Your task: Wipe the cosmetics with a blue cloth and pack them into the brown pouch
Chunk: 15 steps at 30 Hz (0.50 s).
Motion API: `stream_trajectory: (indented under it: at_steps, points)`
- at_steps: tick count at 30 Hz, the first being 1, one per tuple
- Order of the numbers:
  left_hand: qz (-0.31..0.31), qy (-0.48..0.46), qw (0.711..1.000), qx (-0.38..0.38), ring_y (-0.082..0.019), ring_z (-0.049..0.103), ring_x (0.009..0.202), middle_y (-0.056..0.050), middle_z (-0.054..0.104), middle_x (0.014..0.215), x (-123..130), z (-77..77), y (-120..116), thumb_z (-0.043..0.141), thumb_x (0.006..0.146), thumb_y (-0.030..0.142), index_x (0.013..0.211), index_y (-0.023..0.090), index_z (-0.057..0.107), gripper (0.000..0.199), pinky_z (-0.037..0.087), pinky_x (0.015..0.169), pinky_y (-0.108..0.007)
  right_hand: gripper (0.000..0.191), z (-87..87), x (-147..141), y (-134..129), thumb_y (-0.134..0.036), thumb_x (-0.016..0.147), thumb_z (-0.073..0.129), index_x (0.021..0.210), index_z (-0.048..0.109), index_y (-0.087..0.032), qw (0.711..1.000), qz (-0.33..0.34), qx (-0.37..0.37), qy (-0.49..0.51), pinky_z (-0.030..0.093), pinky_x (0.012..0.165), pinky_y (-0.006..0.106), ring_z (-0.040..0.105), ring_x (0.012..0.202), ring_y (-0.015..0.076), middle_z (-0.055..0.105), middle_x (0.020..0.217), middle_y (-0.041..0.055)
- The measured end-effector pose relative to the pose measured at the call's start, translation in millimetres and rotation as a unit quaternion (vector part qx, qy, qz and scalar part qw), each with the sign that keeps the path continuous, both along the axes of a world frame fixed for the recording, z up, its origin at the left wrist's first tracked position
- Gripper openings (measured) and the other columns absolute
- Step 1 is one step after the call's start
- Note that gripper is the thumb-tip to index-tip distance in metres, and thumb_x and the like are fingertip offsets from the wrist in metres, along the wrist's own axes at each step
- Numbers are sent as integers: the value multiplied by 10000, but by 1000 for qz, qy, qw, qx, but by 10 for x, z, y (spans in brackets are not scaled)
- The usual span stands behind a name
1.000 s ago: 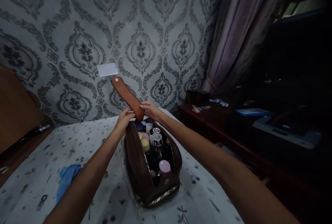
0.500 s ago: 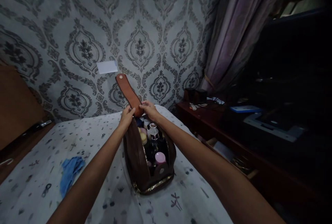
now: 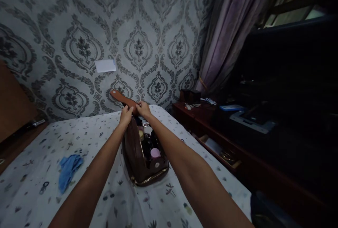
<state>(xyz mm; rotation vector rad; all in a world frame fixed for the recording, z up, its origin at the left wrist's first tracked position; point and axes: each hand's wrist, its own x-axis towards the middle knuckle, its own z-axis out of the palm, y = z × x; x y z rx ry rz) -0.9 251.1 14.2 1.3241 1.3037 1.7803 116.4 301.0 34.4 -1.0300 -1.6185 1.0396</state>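
Observation:
A dark brown toiletry bag (image 3: 133, 157) stands unzipped on the bed, its gold zipper edges parted. Bottles and jars fill it, among them a pink-lidded jar (image 3: 155, 153) and a white-capped bottle (image 3: 148, 131). From its far end a tan strap (image 3: 123, 98) with a snap stud points up and to the left. My left hand (image 3: 125, 116) pinches the strap's base from the left, at the bag's far rim. On the other side my right hand (image 3: 144, 110) has its fingers closed on the same base. The exact contact of the fingertips is partly hidden.
A crumpled blue cloth (image 3: 69, 171) lies left of the bag on the patterned bedsheet (image 3: 87, 143). To the right stands a dark red desk (image 3: 182, 115) with an open drawer (image 3: 216, 150). Patterned wallpaper and a purple curtain (image 3: 224, 34) are behind.
The tan strap has tipped down to the left and lies flatter. Both hands remain at its base. The whole view has shifted slightly, with the bag appearing further left.

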Motion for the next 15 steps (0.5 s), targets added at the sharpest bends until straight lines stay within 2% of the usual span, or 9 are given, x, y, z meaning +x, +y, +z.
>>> stream_trajectory:
  at_steps: [3,6,8,12,15]
  points:
    - [17,12,1000,-3,-228,601,837,-15,634,708,-8,-5,-13,660,712,317,692,204,589,136,460,849,-340,281,10,1,-22,-333,964,604,1202,616,-183,1000,-4,6,-9,549,907,431,629,1067,220,616,1251,92]
    - [12,19,1000,3,-236,614,831,-20,649,704,-14,-2,-18,664,715,319,698,202,602,134,476,851,-356,293,-6,28,2,-334,961,609,1206,612,-172,1000,7,5,4,554,895,432,634,1054,221,620,1238,92]
    - [-2,20,1000,14,-241,633,866,-30,692,769,-7,6,-23,664,722,332,780,195,639,151,490,867,-362,298,-30,47,37,-337,960,612,1205,610,-167,999,20,-1,25,562,877,424,640,1036,218,625,1222,89]
    - [-43,22,998,41,-246,661,972,-58,742,984,26,45,-54,632,751,367,1013,187,672,320,498,928,-369,310,-82,96,109,-341,959,614,1208,603,-156,995,50,-28,79,574,836,404,653,987,207,637,1182,85]
    - [-65,40,996,52,-252,661,1012,-66,740,1067,46,92,-96,641,745,369,1048,186,678,356,496,953,-372,290,-90,152,121,-344,962,610,1177,611,-149,990,62,-44,116,580,791,374,659,928,187,648,1128,74]
